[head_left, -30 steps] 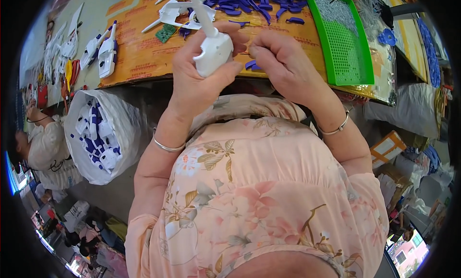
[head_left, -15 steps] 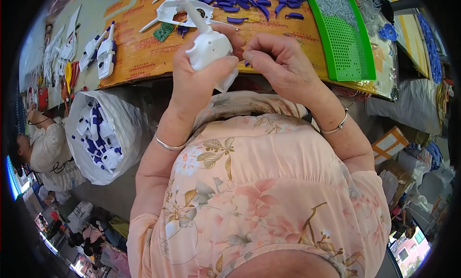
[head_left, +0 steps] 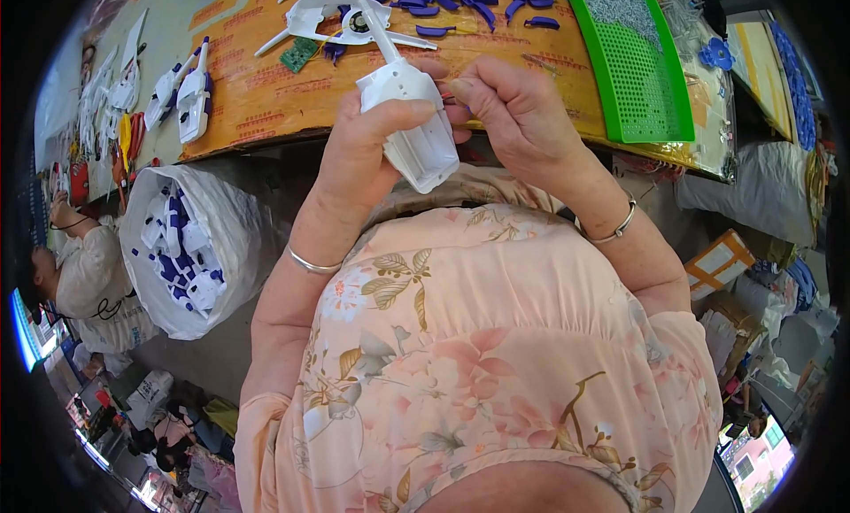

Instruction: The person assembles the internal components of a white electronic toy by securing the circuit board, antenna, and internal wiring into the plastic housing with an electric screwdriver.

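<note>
My left hand (head_left: 367,146) grips a white plastic housing (head_left: 425,154) with a narrow stem and an open box-like compartment facing me. Its thumb presses across the housing's front. Close to the housing's right side, my right hand (head_left: 522,110) is closed in a pinch. Something thin and reddish, perhaps a wire, shows by its fingertips, too small to make out. Beyond my hands lies another white housing shell (head_left: 319,22) with a round dark part in it. A small green circuit board (head_left: 300,54) rests beside that shell.
Curved purple plastic pieces (head_left: 434,10) are heaped at the far side. A green perforated tray (head_left: 646,106) of small metal parts stands right. White-and-purple assemblies (head_left: 192,106) lie left. Below the table edge, a white sack (head_left: 239,221) holds more; a person (head_left: 88,274) sits beyond it.
My left hand has turned the white housing, so its open compartment now faces me and its stem leans less far left. My right hand has moved slightly up, its fingertips now at the housing's side.
</note>
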Motion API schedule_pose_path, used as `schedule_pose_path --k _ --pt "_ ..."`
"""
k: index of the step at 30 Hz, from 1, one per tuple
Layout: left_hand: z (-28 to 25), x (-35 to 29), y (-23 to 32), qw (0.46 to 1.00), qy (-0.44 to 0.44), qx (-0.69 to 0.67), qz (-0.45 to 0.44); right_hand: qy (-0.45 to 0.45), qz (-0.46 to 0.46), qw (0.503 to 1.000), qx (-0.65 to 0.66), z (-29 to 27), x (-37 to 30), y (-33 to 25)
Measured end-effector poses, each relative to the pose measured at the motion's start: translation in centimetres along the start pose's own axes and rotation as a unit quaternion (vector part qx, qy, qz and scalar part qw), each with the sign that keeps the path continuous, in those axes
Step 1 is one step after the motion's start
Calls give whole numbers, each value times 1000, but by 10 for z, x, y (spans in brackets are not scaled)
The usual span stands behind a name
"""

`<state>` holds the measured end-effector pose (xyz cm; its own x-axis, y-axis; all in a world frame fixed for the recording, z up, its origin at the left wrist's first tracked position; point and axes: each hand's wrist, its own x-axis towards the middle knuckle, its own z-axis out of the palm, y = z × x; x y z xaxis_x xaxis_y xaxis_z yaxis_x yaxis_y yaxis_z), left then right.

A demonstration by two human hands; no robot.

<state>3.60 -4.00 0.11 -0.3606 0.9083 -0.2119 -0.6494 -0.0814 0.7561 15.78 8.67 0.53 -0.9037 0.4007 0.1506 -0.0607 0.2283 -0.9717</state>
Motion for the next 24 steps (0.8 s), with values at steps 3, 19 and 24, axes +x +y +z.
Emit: schedule_pose_path --k 3,19,24 --pt "-2 1 -1 998 4 -54 -26 -6 -4 1000 -19 -1 -1 -6" --pt "5 5 -3 988 -26 -144 57 -1 -198 947 -252 9 -3 -13" --pt "-2 6 -5 982 -76 -136 108 13 -253 903 -346 12 -4 -16"
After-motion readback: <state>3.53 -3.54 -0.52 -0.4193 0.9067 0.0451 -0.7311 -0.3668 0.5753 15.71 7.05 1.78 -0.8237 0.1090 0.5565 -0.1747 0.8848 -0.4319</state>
